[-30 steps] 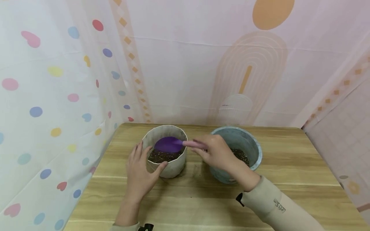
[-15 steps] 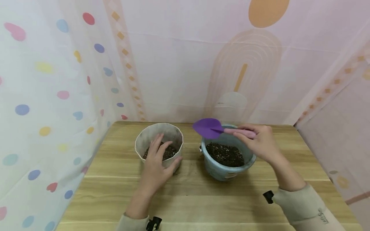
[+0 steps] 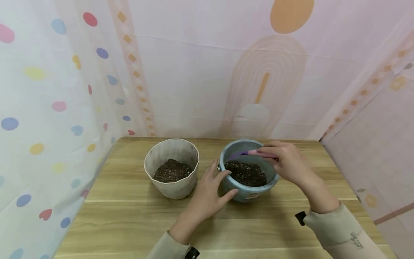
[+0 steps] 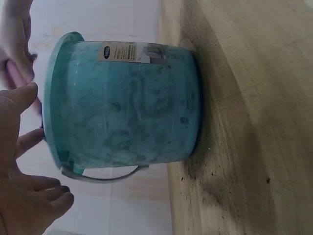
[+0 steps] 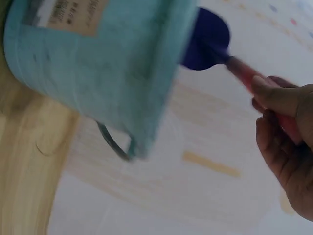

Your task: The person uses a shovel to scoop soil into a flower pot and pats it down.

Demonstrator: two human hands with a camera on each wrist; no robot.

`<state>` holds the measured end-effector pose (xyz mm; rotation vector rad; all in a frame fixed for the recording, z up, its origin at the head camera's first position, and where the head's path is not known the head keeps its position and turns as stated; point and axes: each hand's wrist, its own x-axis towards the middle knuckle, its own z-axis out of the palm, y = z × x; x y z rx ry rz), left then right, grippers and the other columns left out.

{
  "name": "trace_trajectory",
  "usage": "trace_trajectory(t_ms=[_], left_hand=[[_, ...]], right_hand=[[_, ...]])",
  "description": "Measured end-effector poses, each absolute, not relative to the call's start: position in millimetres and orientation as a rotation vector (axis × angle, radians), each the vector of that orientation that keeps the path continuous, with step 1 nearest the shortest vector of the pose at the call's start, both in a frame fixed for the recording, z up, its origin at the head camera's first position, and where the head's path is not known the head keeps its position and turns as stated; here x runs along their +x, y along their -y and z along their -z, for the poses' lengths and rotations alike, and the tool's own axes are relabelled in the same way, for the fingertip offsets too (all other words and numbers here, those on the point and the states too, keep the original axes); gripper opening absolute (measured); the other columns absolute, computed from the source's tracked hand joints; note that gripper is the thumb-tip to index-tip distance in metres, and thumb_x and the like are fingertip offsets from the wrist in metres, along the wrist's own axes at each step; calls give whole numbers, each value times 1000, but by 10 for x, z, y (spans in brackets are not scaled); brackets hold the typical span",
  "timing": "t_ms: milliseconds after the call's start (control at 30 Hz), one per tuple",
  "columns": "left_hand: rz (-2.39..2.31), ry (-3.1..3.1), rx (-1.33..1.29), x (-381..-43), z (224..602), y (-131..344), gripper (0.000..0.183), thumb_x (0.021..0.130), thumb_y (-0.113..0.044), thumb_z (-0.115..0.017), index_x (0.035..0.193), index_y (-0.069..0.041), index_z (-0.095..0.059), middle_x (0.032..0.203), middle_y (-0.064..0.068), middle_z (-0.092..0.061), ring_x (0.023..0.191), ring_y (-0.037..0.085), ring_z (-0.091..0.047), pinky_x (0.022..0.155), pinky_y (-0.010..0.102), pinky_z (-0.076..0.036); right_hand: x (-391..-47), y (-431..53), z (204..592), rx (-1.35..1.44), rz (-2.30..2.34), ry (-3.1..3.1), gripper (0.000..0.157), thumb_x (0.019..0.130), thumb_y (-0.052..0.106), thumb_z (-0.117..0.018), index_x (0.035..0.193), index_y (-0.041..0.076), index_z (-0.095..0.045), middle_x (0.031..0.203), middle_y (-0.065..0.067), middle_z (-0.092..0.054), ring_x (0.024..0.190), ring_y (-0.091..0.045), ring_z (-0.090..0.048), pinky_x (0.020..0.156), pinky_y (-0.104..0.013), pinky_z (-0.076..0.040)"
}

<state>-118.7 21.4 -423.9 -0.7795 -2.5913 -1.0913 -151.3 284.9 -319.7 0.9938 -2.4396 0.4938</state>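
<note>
My right hand (image 3: 292, 165) grips the pink handle of a garden trowel (image 3: 254, 153) above the right side of a blue bucket (image 3: 258, 188). The trowel's purple blade slants down inside the bucket, over dark soil (image 3: 247, 174). In the right wrist view, the bucket's rim partly covers the trowel blade (image 5: 208, 41). My left hand (image 3: 207, 196) is at the bucket's left side, fingers spread, with its fingertips right at the rim. From the left wrist view, the bucket's wall (image 4: 132, 107) shows a paper label and a hanging handle.
Left of the bucket stands a whitish pot (image 3: 173, 189) with a wavy rim and soil (image 3: 171, 172) inside. Both stand on a wooden table (image 3: 129, 223). Patterned cloth (image 3: 194, 79) hangs behind and along the sides.
The trowel has gone from over the white pot to the bucket, its blade now lowered inside. My left hand has moved right, from the white pot to the bucket's rim.
</note>
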Motion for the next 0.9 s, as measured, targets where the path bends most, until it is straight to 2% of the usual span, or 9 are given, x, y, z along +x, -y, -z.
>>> trace_trajectory(t_ms=[67, 267, 367, 533, 667, 767, 900], left_hand=[[1112, 2632, -772, -1218, 4245, -264, 51, 93, -49, -71, 130, -16, -63, 162, 24, -28, 147, 43, -28, 110, 65, -35], [1162, 2700, -694, -1256, 4251, -345, 49, 91, -52, -71, 124, -16, -65, 164, 23, -23, 148, 40, -29, 109, 60, -40], [1158, 2709, -648, -1260, 4251, -366, 48, 89, -52, -74, 121, -17, -65, 164, 22, -23, 147, 38, -31, 109, 58, -41], [1157, 2696, -621, -1269, 4274, -381, 47, 86, -51, -76, 118, -18, -67, 162, 23, -28, 145, 39, -35, 109, 58, -41], [1191, 2696, -613, -1274, 4275, -382, 46, 85, -50, -77, 117, -19, -67, 162, 23, -27, 145, 41, -35, 109, 59, -40], [1202, 2703, -606, -1280, 4271, -379, 46, 85, -50, -78, 116, -19, -66, 162, 24, -27, 145, 42, -34, 109, 60, -39], [1193, 2710, -607, -1293, 4266, -382, 46, 84, -50, -78, 116, -19, -66, 161, 25, -28, 144, 43, -35, 109, 60, -39]], right_hand=[[-1581, -2774, 3303, 1023, -471, 2447, 41, 76, -13, -80, 108, 11, -80, 99, -8, -74, 79, -22, -72, 57, -31, -55], [-1825, -2625, 3615, 1176, -329, 2552, 25, 87, -1, -77, 108, 13, -80, 94, 0, -70, 72, -11, -64, 59, -22, -50], [-1838, -2666, 3599, 1222, -317, 2595, 27, 86, -4, -77, 108, 12, -80, 89, 0, -67, 66, -10, -60, 54, -19, -45], [-1743, -2820, 3326, 1140, -360, 2720, 28, 81, -10, -78, 100, 9, -81, 85, -3, -69, 71, -18, -68, 55, -25, -51], [-1664, -2912, 3158, 881, -245, 2796, 17, 83, -3, -79, 96, 8, -81, 84, -6, -74, 73, -28, -71, 55, -38, -56], [-1645, -2927, 3157, 739, -163, 2859, 3, 90, 9, -77, 92, 9, -80, 78, -6, -74, 67, -29, -70, 55, -44, -55], [-1672, -2956, 3258, 751, -133, 2944, 19, 95, 17, -72, 77, 11, -74, 65, 0, -67, 56, -19, -64, 53, -39, -53]])
